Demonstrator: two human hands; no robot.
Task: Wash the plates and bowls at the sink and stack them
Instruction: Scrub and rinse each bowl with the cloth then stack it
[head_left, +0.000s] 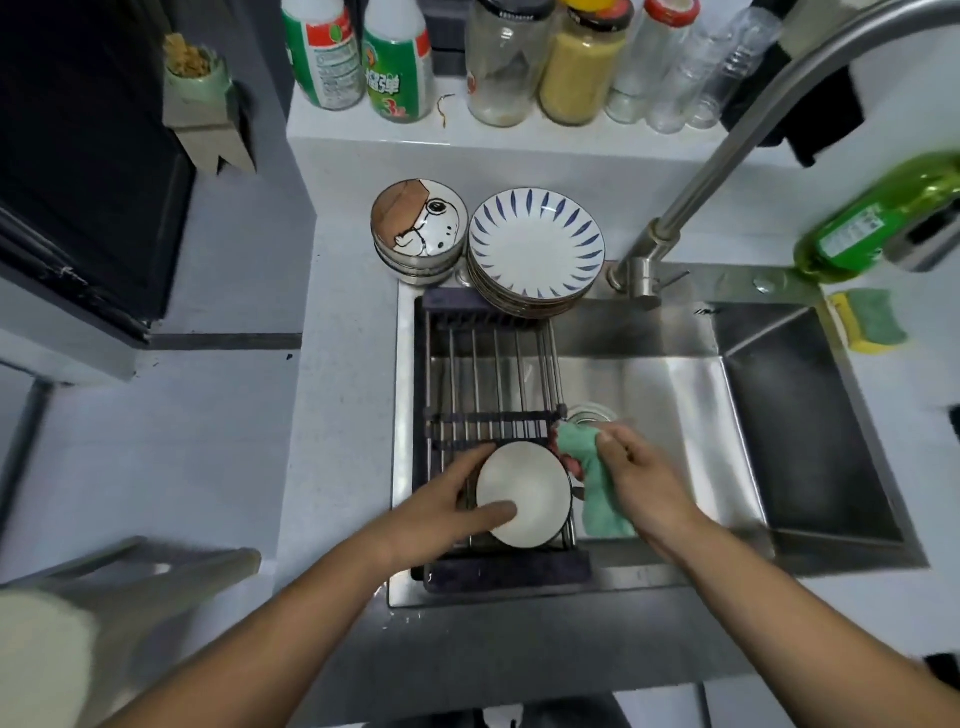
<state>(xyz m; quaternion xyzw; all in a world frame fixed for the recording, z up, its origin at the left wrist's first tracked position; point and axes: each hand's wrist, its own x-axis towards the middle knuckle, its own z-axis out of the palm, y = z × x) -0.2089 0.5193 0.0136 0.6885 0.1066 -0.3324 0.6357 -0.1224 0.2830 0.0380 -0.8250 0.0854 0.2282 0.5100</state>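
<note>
Bowl (524, 493) in left grip (436, 506) (cloth (602, 512) beside)

A single wide-angle camera worn on the head looks steeply down and forward from above the steel sink (675, 395), close enough that the left forearm (291, 623) and right forearm (779, 613) enter from the bottom edge; the back shelf (597, 137) of bottles (397, 67) bends along the top edge.

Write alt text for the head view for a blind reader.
The left hand holds a white bowl above the rack across the sink; the right hand grips a green cloth. Stacked bowls and plates stand behind.
</note>
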